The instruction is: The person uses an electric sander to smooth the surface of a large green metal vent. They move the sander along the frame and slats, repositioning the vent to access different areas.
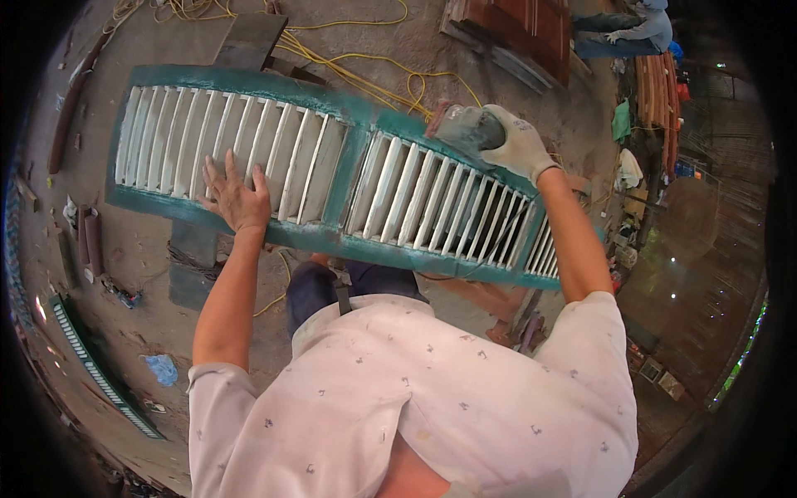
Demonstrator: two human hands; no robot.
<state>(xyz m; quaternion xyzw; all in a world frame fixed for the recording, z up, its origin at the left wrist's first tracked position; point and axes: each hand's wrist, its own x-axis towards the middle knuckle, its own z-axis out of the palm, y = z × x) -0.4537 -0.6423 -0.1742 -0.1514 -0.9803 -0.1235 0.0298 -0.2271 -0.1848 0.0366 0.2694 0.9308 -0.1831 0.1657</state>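
Note:
A long louvered shutter (347,178) with a worn green frame and whitish slats lies across in front of me. My left hand (236,194), bare, rests on the slats near the left part's lower edge, its fingers spread. On the far rail, right of the middle, my right hand (519,145) in a pale work glove is wrapped round a power sander (466,131). The sander has a dark, dusty body and a reddish edge at its left end. Its underside is hidden against the frame.
Yellow cords (344,73) trail over the ground beyond the shutter. Brown wooden panels (523,37) stand at the far right, with another person (635,31) behind them. A second green shutter (104,369) lies at the left, near a blue plastic bag (161,369).

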